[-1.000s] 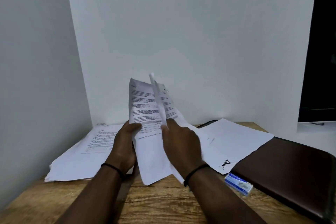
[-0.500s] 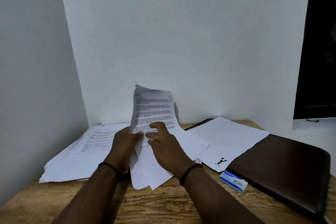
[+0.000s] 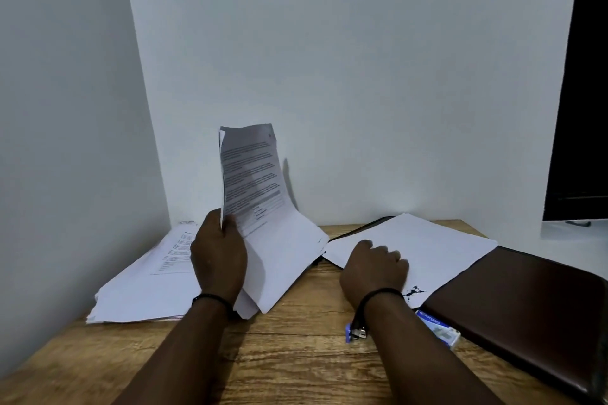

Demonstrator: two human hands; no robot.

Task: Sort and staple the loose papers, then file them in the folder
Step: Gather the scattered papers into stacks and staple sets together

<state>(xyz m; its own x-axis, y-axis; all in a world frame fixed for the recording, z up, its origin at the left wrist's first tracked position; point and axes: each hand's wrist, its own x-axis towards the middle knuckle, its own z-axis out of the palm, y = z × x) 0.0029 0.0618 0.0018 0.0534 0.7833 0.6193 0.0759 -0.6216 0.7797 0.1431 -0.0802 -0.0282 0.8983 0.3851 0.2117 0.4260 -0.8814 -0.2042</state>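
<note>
My left hand (image 3: 219, 256) grips a small bundle of printed sheets (image 3: 253, 181), held upright above the wooden table (image 3: 296, 355). My right hand (image 3: 375, 268) rests with curled fingers on a white sheet (image 3: 437, 243) that lies partly over the dark brown folder (image 3: 526, 302) at the right. A stack of loose papers (image 3: 144, 283) lies flat at the left. Beneath my right forearm a blue stapler (image 3: 355, 333) peeks out, mostly hidden. A blue and white staple box (image 3: 439, 332) sits by the folder's near edge.
White walls close off the left and back of the table. A dark doorway or cabinet (image 3: 582, 108) stands at the far right. Bare wood shows along the near side of the table.
My right hand has let go of the held sheets and moved right onto the white sheet over the folder. The left hand alone now holds the bundle, raised more upright.
</note>
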